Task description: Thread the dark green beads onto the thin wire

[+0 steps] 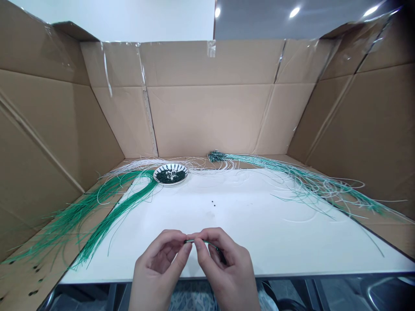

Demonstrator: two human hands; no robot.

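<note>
Low over the front of the white table [240, 211], my two hands meet fingertip to fingertip. My left hand [160, 263] is closed in a pinch at the dark end of a thin strand [189, 241]. My right hand [227, 263] pinches the same strand just beside it, where it looks green. From there the strand curves under my right fingers to a small dark piece [221, 255], partly hidden in the palm. Whether there is a bead at the left fingertips is too small to tell.
A striped dish [170, 166] holds dark and white beads [170, 176]. Green strands [106, 205] spread at left, white strands [142, 163] behind. A knotted-looking green-and-white bundle [259, 160] lies at right. Two dark specks [214, 205] dot the table. Cardboard walls [207, 116] enclose it.
</note>
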